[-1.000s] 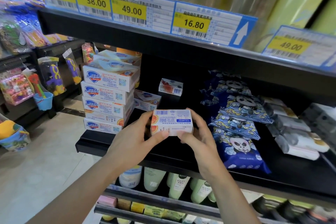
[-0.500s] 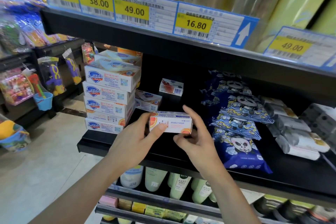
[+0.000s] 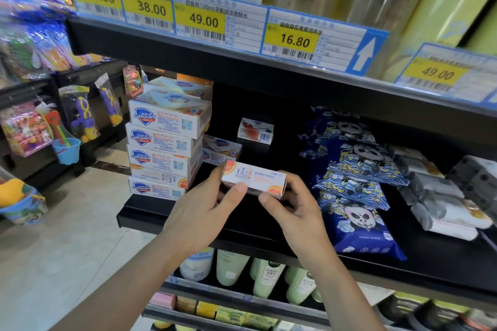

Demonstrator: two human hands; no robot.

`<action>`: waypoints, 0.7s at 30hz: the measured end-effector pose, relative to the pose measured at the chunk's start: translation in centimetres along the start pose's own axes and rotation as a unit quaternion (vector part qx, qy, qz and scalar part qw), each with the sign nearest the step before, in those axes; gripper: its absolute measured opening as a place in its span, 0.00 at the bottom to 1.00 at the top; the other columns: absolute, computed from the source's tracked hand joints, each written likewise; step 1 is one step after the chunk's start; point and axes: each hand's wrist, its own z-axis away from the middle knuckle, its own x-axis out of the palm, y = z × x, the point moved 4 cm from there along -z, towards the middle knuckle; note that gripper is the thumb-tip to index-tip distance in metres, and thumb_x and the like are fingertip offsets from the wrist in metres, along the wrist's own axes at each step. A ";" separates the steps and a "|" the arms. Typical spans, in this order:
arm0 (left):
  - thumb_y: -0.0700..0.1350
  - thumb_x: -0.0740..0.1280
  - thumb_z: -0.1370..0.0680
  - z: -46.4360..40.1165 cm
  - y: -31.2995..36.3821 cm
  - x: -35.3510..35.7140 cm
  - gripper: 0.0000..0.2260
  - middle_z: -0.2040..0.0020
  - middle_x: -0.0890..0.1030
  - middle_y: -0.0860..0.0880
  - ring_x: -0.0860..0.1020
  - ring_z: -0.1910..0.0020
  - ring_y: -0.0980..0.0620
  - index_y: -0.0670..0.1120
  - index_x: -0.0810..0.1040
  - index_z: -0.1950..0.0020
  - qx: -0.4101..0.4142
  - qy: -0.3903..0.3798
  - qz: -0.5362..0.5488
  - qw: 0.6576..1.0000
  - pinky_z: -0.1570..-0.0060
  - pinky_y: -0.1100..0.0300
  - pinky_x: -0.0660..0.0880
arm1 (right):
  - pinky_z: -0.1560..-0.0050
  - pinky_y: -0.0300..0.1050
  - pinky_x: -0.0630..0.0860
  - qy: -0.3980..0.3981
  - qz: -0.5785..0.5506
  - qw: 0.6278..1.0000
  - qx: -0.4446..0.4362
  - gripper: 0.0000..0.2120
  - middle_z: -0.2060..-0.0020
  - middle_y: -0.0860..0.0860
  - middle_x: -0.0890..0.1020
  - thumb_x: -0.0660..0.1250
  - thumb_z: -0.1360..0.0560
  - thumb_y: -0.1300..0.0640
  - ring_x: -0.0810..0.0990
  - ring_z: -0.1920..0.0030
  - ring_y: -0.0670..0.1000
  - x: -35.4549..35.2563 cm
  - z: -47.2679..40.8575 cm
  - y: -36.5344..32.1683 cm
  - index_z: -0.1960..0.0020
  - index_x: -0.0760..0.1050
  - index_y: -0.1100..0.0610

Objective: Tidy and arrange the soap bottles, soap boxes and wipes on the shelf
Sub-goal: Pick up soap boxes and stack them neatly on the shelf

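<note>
A small soap box (image 3: 253,179) printed with grapefruit slices sits between both hands, held just above the black shelf (image 3: 166,213) near its front edge. The left hand (image 3: 200,219) grips the box's left end, thumb curled over the front face; the right hand (image 3: 293,212) pinches the right end, its fingers (image 3: 269,200) bent round the lower corner. The box lies roughly level, long side toward the camera.

Just to its left stands a stack of Safeguard soap boxes (image 3: 164,142), several high, mostly squared but with slightly uneven edges. Behind the held box, a loose Safeguard box (image 3: 220,152) lies tilted, and a small red-printed box (image 3: 255,130) sits alone farther back. To the right, blue panda wipes packs (image 3: 355,183) lean in an overlapping row, with grey-white wipes packs (image 3: 441,196) beyond them.

Judging from this, the tidying is partway done: one stack is built, the wipes look roughly grouped, while the held box and the two loose boxes behind it remain to be placed. Soap bottles (image 3: 266,277) on the shelf below show only their lower bodies, so their order cannot be judged.
</note>
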 end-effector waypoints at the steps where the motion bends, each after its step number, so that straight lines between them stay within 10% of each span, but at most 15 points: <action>1: 0.76 0.48 0.22 0.0 0.0 -0.1 0.30 0.43 0.80 0.65 0.77 0.46 0.70 0.68 0.57 0.22 0.001 -0.003 0.002 1.000 0.49 0.62 0.73 | 0.44 0.44 0.80 -0.001 -0.002 1.000 0.000 0.16 0.43 0.46 0.85 0.74 0.21 0.59 0.82 0.41 0.49 0.0 0.0 -0.1 0.37 0.78 0.46; 11: 0.68 0.62 0.21 0.1 0.2 0.0 0.33 0.53 0.81 0.63 0.77 0.50 0.71 0.67 0.49 0.21 0.026 0.040 -0.032 0.998 0.53 0.58 0.77 | 0.42 0.41 0.79 -0.001 -0.003 1.000 0.003 0.14 0.42 0.44 0.85 0.73 0.20 0.57 0.82 0.41 0.46 0.0 0.0 -0.3 0.37 0.79 0.47; 21: 0.56 0.77 0.26 -0.1 -0.3 0.1 0.48 0.38 0.76 0.69 0.81 0.47 0.63 0.73 0.44 0.20 0.061 0.046 0.007 0.997 0.52 0.51 0.82 | 0.36 0.49 0.79 0.003 -0.004 1.000 0.022 0.12 0.41 0.44 0.85 0.72 0.20 0.53 0.82 0.39 0.46 0.1 -0.1 0.0 0.37 0.79 0.46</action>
